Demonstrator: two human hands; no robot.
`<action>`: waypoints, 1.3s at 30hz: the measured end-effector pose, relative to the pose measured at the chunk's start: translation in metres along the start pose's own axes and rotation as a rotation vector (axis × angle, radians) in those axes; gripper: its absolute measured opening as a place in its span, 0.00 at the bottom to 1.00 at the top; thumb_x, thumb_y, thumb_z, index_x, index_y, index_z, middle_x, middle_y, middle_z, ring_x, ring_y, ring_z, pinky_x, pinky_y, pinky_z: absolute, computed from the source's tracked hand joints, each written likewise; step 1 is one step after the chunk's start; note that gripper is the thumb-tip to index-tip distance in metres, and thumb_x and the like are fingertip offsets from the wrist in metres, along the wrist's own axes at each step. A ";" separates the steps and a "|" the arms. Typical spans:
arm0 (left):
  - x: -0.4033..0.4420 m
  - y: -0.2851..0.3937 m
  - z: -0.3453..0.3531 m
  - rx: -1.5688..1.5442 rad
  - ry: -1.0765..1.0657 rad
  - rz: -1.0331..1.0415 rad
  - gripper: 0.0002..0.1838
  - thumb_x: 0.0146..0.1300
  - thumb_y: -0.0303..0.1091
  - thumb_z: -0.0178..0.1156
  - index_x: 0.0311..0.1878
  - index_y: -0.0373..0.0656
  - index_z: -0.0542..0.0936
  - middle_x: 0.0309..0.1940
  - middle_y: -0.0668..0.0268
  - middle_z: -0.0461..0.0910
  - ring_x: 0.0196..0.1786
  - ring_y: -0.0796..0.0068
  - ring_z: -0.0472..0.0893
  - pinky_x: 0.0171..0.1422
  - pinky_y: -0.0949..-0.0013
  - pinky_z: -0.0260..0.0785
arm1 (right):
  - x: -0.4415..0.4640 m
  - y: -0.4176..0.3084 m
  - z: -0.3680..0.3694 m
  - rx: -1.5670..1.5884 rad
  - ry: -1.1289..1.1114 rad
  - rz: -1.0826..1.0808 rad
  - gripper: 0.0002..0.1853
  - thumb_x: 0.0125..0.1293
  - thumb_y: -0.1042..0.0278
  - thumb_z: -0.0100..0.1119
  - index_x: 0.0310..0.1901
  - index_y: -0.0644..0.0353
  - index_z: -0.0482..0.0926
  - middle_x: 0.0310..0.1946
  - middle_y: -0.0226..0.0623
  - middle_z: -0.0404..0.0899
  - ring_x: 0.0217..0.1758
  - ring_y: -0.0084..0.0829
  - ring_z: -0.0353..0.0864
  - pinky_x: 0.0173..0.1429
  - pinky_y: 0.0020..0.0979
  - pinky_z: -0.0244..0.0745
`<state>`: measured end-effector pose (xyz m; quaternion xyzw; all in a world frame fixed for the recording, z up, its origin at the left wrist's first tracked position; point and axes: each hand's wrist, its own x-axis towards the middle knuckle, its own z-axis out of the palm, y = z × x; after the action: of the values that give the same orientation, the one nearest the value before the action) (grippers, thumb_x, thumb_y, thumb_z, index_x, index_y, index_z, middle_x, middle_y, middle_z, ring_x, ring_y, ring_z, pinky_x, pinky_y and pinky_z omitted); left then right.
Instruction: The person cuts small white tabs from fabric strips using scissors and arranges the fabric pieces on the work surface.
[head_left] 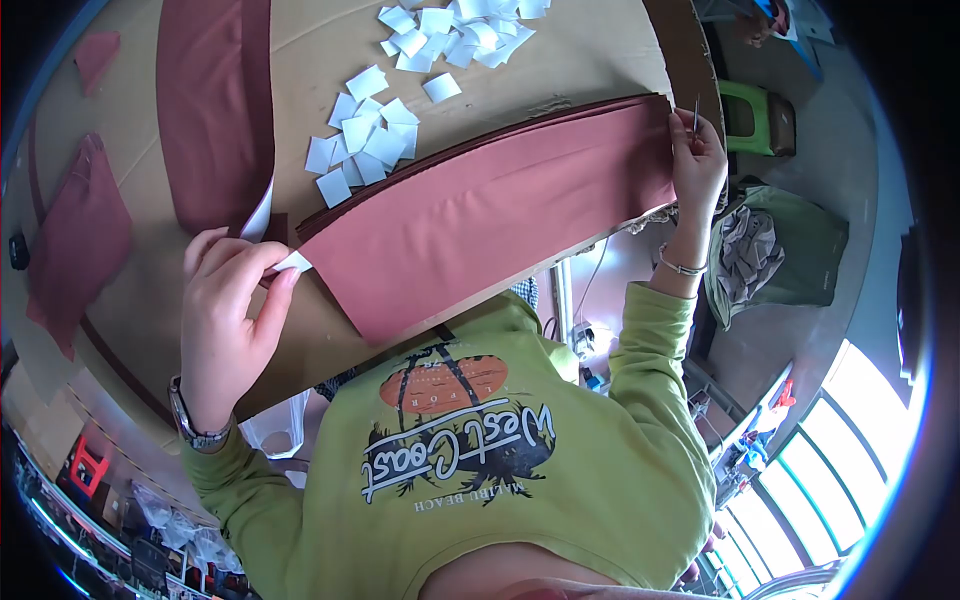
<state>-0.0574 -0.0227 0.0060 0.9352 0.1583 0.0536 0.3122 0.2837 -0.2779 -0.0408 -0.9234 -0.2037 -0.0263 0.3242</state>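
Observation:
A stack of long, dusty-red fabric panels (490, 215) lies slantwise on the cardboard-covered table in front of me. At its left corner, my left hand (228, 305) pinches a small white paper piece (293, 262) between thumb and fingers. My right hand (698, 165) is at the stack's far right corner, its thumb by the fabric edge. A thin, pointed metal tool (697, 112) sticks up from its closed fingers; the rest of it is hidden. Just beyond the left hand, a second dark-red fabric strip (215, 110) lies lengthwise, with white showing under its near end.
Loose white paper squares (370, 140) lie behind the stack, with a larger heap (465, 35) farther back. Another red fabric piece (80, 240) is at the left. Beyond the cardboard's (335, 45) right edge are a green stool (755, 118) and a green bag (800, 245).

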 end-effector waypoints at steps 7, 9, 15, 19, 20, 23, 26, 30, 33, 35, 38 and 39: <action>-0.004 -0.001 0.003 -0.009 0.044 -0.013 0.05 0.48 0.23 0.58 0.31 0.40 0.75 0.40 0.63 0.74 0.43 0.63 0.70 0.59 0.61 0.59 | 0.006 0.004 0.003 0.012 -0.014 0.031 0.10 0.61 0.62 0.59 0.39 0.59 0.80 0.23 0.25 0.76 0.22 0.12 0.67 0.27 0.13 0.62; -0.004 -0.001 0.004 -0.001 0.069 -0.009 0.05 0.48 0.24 0.58 0.31 0.40 0.75 0.44 0.62 0.74 0.47 0.61 0.69 0.59 0.61 0.59 | 0.007 0.003 0.004 0.008 -0.024 0.040 0.11 0.61 0.62 0.59 0.39 0.59 0.80 0.23 0.25 0.76 0.22 0.12 0.68 0.27 0.13 0.63; -0.001 -0.003 0.003 0.037 0.107 -0.003 0.03 0.47 0.26 0.59 0.26 0.39 0.75 0.57 0.60 0.66 0.62 0.51 0.58 0.63 0.58 0.53 | -0.011 -0.022 0.007 0.038 0.271 -0.172 0.15 0.62 0.57 0.57 0.42 0.61 0.78 0.22 0.28 0.75 0.18 0.14 0.66 0.21 0.15 0.59; 0.001 -0.004 0.004 -0.094 0.087 -0.028 0.03 0.47 0.27 0.59 0.25 0.39 0.76 0.60 0.58 0.65 0.66 0.50 0.52 0.65 0.56 0.49 | -0.079 -0.089 0.018 0.701 -0.207 0.251 0.32 0.66 0.36 0.34 0.48 0.62 0.71 0.18 0.24 0.64 0.15 0.14 0.55 0.16 0.17 0.44; 0.002 -0.003 0.005 -0.109 0.079 -0.044 0.03 0.47 0.27 0.59 0.25 0.39 0.76 0.60 0.58 0.64 0.66 0.50 0.52 0.66 0.55 0.48 | -0.099 -0.093 0.024 0.949 -0.391 0.492 0.34 0.65 0.35 0.32 0.49 0.62 0.69 0.19 0.27 0.66 0.15 0.15 0.56 0.16 0.18 0.44; 0.004 0.000 0.007 -0.160 0.054 -0.090 0.03 0.48 0.28 0.58 0.25 0.40 0.76 0.61 0.58 0.64 0.66 0.51 0.52 0.66 0.55 0.47 | -0.135 -0.130 0.028 1.237 -1.208 0.497 0.25 0.71 0.50 0.31 0.49 0.64 0.71 0.23 0.27 0.65 0.19 0.15 0.59 0.22 0.15 0.54; 0.003 0.002 0.006 -0.200 0.033 -0.091 0.03 0.48 0.28 0.58 0.25 0.39 0.76 0.62 0.58 0.63 0.66 0.50 0.52 0.67 0.55 0.46 | -0.163 -0.156 0.037 1.242 -1.345 0.461 0.19 0.73 0.60 0.32 0.46 0.66 0.70 0.22 0.27 0.63 0.20 0.16 0.58 0.24 0.17 0.58; 0.002 0.004 0.004 -0.254 0.019 -0.094 0.03 0.49 0.29 0.57 0.25 0.39 0.76 0.62 0.58 0.63 0.66 0.50 0.52 0.67 0.54 0.44 | -0.185 -0.160 0.045 1.340 -1.364 0.610 0.17 0.73 0.61 0.34 0.43 0.66 0.70 0.22 0.26 0.63 0.20 0.15 0.57 0.23 0.16 0.56; 0.002 0.004 0.003 -0.281 0.017 -0.085 0.04 0.49 0.29 0.57 0.25 0.39 0.76 0.62 0.58 0.63 0.66 0.50 0.52 0.68 0.54 0.44 | -0.187 -0.162 0.044 1.357 -1.361 0.634 0.16 0.73 0.61 0.35 0.42 0.66 0.70 0.21 0.26 0.62 0.19 0.15 0.56 0.23 0.15 0.54; 0.002 0.005 0.003 -0.288 0.021 -0.090 0.04 0.49 0.29 0.57 0.26 0.39 0.76 0.62 0.58 0.63 0.66 0.50 0.51 0.68 0.54 0.44 | -0.187 -0.162 0.043 1.349 -1.367 0.622 0.17 0.73 0.60 0.35 0.43 0.66 0.69 0.21 0.26 0.62 0.19 0.15 0.56 0.23 0.15 0.54; 0.002 0.006 0.003 -0.300 0.046 -0.102 0.03 0.50 0.29 0.57 0.26 0.39 0.76 0.62 0.58 0.64 0.66 0.49 0.51 0.68 0.54 0.44 | -0.186 -0.163 0.044 1.321 -1.393 0.570 0.20 0.73 0.56 0.33 0.46 0.66 0.68 0.21 0.28 0.63 0.19 0.16 0.55 0.23 0.14 0.52; 0.002 0.006 0.003 -0.301 0.047 -0.105 0.03 0.50 0.29 0.57 0.26 0.39 0.76 0.62 0.58 0.64 0.66 0.49 0.51 0.68 0.54 0.44 | -0.186 -0.163 0.044 1.319 -1.396 0.571 0.20 0.73 0.56 0.33 0.46 0.66 0.68 0.21 0.28 0.63 0.19 0.16 0.55 0.23 0.14 0.52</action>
<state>-0.0534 -0.0283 0.0069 0.8669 0.2043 0.0822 0.4473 0.0459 -0.2028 -0.0134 -0.3818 -0.0931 0.7187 0.5736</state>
